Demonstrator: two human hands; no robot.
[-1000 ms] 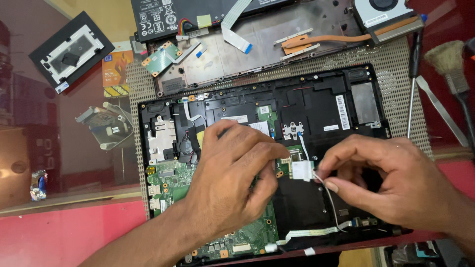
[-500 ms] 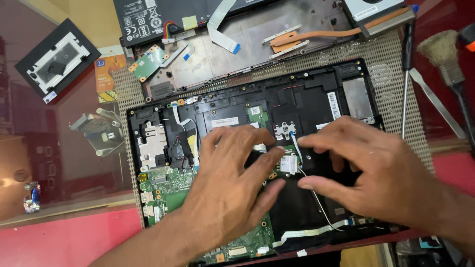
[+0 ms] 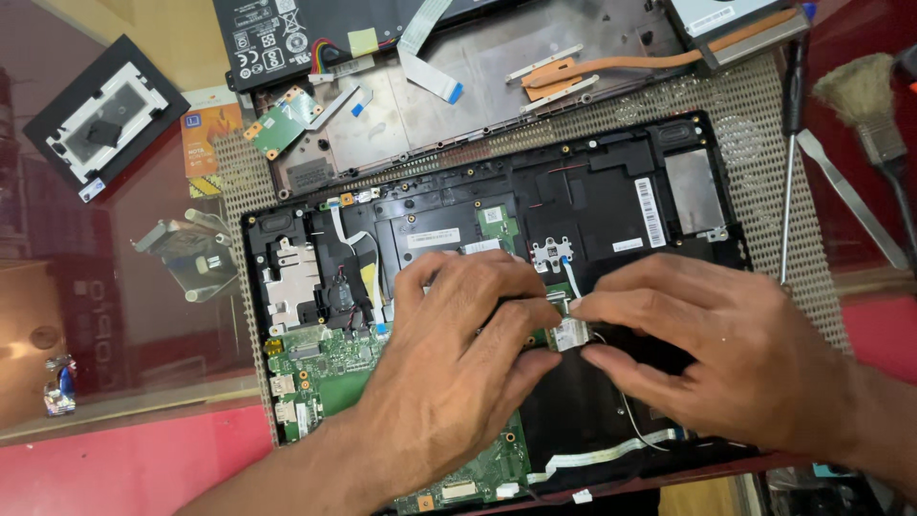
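An opened black laptop chassis (image 3: 611, 191) lies on a beige mesh mat, its green motherboard (image 3: 334, 368) exposed at the lower left. A small silver-labelled wireless card (image 3: 571, 333) sits near the chassis middle. My left hand (image 3: 458, 373) rests flat over the board, its fingertips touching the card's left side. My right hand (image 3: 726, 354) pinches the card's right edge between thumb and forefinger. Thin antenna wires (image 3: 630, 411) trail from the card under my right hand.
Behind the chassis lie a battery (image 3: 287, 33), a small green board (image 3: 282, 124), a flat ribbon cable (image 3: 420, 48) and a copper heat pipe (image 3: 630, 65). A screwdriver (image 3: 789, 143), a metal pry tool (image 3: 850, 196) and a brush (image 3: 874, 105) lie at the right. A black cover panel (image 3: 105, 110) lies at left.
My right hand moved left onto the wireless card and lowered over it. My left hand stayed on the board. The camera shifted slightly.
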